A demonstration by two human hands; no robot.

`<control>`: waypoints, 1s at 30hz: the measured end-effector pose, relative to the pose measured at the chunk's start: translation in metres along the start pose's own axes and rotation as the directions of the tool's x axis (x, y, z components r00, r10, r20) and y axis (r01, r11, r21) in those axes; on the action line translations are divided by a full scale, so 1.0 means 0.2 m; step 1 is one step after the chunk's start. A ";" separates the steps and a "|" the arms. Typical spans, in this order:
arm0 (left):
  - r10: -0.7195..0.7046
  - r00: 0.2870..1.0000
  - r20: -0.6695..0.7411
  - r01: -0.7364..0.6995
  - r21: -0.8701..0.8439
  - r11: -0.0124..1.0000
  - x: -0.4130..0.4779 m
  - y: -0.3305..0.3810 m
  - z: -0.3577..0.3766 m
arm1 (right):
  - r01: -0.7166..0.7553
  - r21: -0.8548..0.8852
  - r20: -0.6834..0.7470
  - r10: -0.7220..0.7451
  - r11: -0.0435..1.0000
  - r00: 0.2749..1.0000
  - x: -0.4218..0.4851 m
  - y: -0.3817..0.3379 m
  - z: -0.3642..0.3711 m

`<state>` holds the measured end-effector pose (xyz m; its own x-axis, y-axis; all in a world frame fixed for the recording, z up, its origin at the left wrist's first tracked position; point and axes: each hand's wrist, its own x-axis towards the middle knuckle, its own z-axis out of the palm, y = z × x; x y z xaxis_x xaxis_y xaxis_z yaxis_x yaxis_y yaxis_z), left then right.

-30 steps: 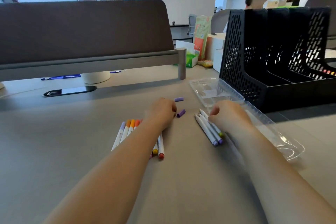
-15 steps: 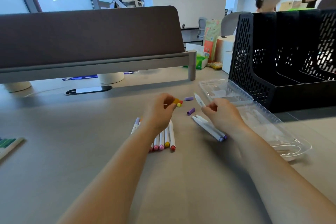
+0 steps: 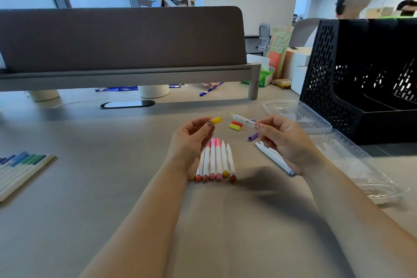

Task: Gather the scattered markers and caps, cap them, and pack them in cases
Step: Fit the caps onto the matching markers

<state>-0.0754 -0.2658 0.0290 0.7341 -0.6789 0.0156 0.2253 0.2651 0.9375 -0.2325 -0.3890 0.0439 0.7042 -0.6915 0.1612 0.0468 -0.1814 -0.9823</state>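
Head view: the left grip [image 3: 191,140] pinches a yellow cap [image 3: 216,120] above the surface [image 3: 90,187]. The right grip [image 3: 284,140] grasps an uncapped white marker [image 3: 242,120], its tip facing the cap but not touching it. A row of markers [image 3: 216,160] lies on the surface beneath the left grip. A purple cap [image 3: 253,136] lies between the grips. The clear case [image 3: 343,151] lies to the right.

A grey fabric desk divider [image 3: 121,38] spans the beige tabletop [image 3: 67,210]. A black perforated plastic file rack [image 3: 327,79] stands at right, and a black oval cable port [image 3: 127,104] lies near the divider.
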 end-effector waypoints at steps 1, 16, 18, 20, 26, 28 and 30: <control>0.001 1.000 -0.004 -0.001 0.007 1.000 0.00 0.00 0.00 | 0.006 -0.004 0.002 -0.006 1.000 1.000 0.00 0.00 0.00; 0.090 0.996 0.019 -0.092 0.190 0.977 -0.04 0.01 0.04 | 0.045 -0.208 0.035 -0.039 0.977 0.999 -0.01 0.00 0.02; 0.145 0.989 0.012 -0.143 0.268 0.953 -0.04 0.01 0.05 | 0.064 -0.249 0.063 -0.050 0.966 0.997 -0.01 0.01 0.04; 0.223 0.975 -0.004 -0.209 0.326 0.922 -0.03 0.01 0.04 | 0.105 -0.324 0.083 -0.082 0.940 0.993 -0.02 0.02 0.06; 0.385 0.922 0.045 -0.357 0.486 0.798 -0.03 0.01 0.04 | 0.161 -0.403 0.002 -0.175 0.901 0.985 -0.03 0.04 0.15; 0.400 0.914 0.069 -0.376 0.515 0.770 -0.03 0.01 0.05 | 0.161 -0.383 -0.031 -0.187 0.910 0.982 -0.03 0.05 0.16; 0.407 0.910 0.078 -0.384 0.524 0.760 -0.02 0.01 0.05 | 0.161 -0.386 -0.047 -0.194 0.908 0.980 -0.03 0.06 0.17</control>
<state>-0.0844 -0.2681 0.0349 0.7099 -0.5636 0.4224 -0.4467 0.1034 0.8887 -0.2116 -0.3628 0.0286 0.6474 -0.6755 0.3529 -0.1176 -0.5461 -0.8295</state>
